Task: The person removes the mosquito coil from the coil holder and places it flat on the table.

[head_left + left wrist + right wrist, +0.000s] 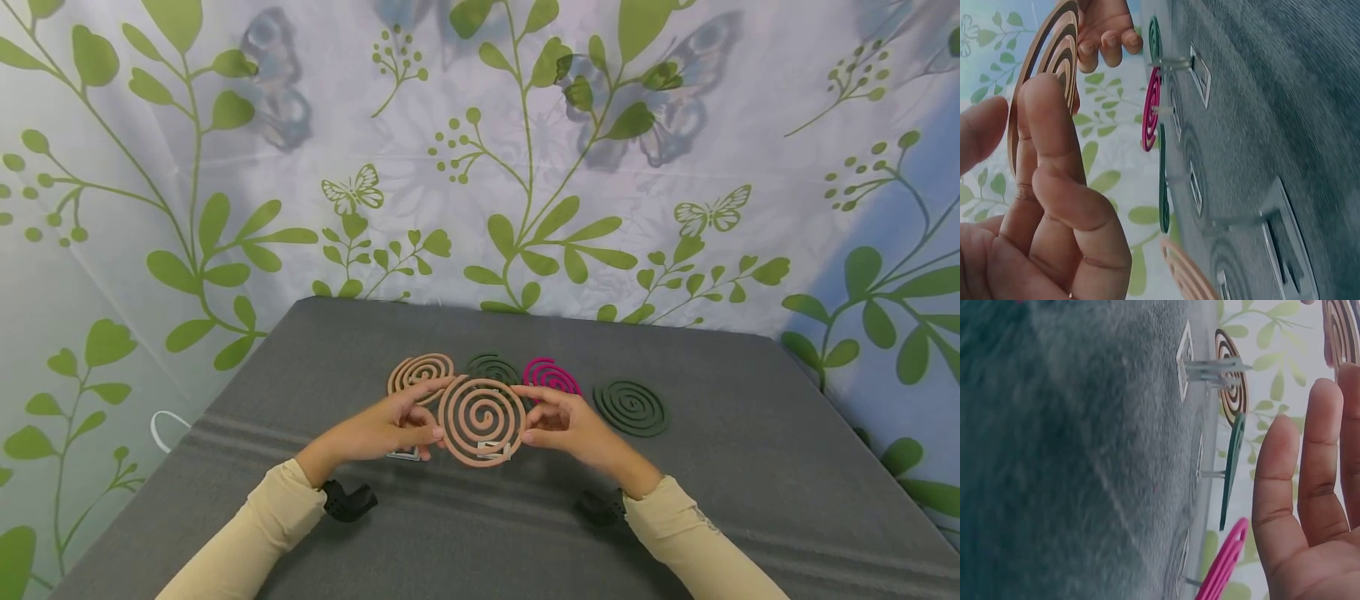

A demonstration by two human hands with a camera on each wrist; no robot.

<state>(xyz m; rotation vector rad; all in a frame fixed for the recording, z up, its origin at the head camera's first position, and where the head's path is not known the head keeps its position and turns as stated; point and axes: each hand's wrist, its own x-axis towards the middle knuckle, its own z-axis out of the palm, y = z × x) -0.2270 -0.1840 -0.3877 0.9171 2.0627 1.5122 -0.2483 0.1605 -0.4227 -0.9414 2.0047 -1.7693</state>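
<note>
Upright in front of me, a tan mosquito coil [486, 417] is held up by both hands, one at each side edge. My left hand [386, 427] pinches its left edge between thumb and fingers; the left wrist view shows the coil [1070, 28] nearly edge-on. At the opposite edge, my right hand [568, 423] pinches it with thumb and forefinger, and its other fingers [1275, 494] are loosely bent. Below the coil, a metal stand [493, 451] shows through its rings. Another metal stand [405, 454] is partly hidden behind the left hand.
Behind the hands, a second tan coil [420, 375], a green coil [492, 365] and a pink coil [551, 375] sit raised on stands. Farther right is another green coil [632, 407]. A grey cloth covers the table [480, 533], and a leaf-patterned curtain [420, 192] hangs behind.
</note>
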